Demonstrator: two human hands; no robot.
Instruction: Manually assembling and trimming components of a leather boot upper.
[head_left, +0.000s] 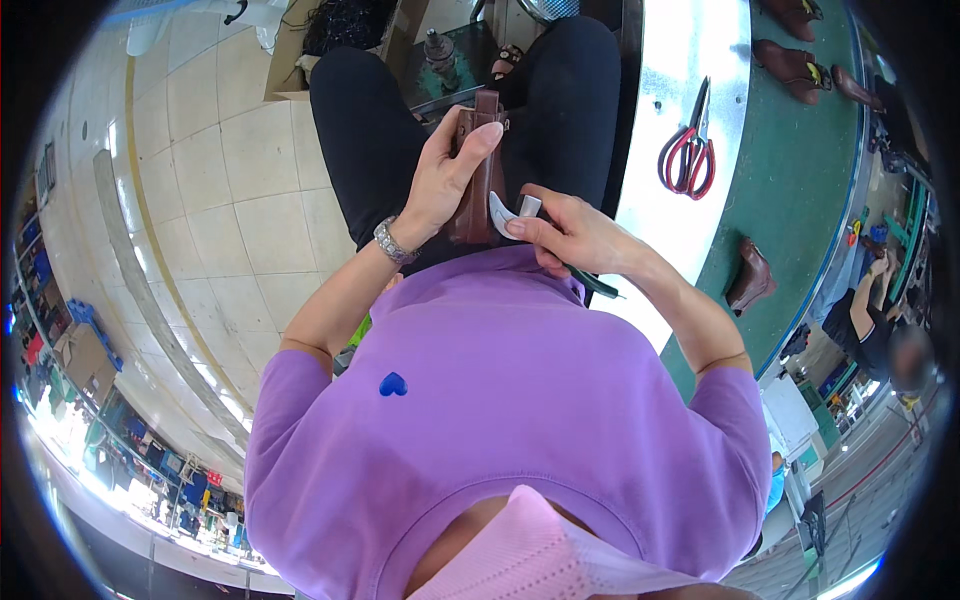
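Note:
A brown leather boot (474, 222) lies lengthwise over my lap, between my thighs. My left hand (447, 180) is closed around its upper part, thumb across the leather. Close beside the boot, my right hand (572, 232) grips a tool with a pale, curved, hook-like blade (501, 214). The blade's point is near the boot's side; whether it touches I cannot tell. A silver piece (530, 206) shows by my right fingers. From under that hand sticks out a dark green handle (596, 284) with a thin tip; whether it belongs to the same tool is hidden.
Red-handled scissors (687, 160) lie on the white bench strip (690, 40) to my right. Several brown boots, one a single boot (750, 276), stand on the green surface (765, 185) beyond. A carton (290, 60) and a metal tool (440, 52) are ahead. Another person sits far right.

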